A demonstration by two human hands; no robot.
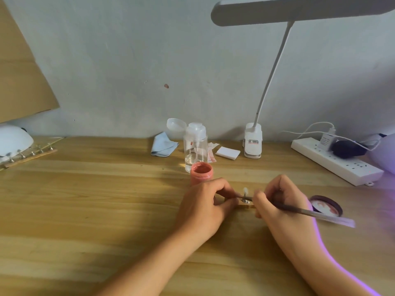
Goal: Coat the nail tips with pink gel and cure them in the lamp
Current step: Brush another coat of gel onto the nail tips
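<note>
Fingers of the left hand curl round one end of a narrow wooden strip lying flat on the pale, grainy plank worktop. The right hand pinches a slim brush, its thin end lying across the strip just below a small white nail tip standing on a metal clip. An open round jar of glossy pink gel stands just behind the left hand; its smeared lid lies inside-up near the right wrist. Further back stand a clear plastic pump bottle, a folded blue cloth and a white clip lamp. Far left, a second strip of tips rests against a smooth white domed device.
</note>
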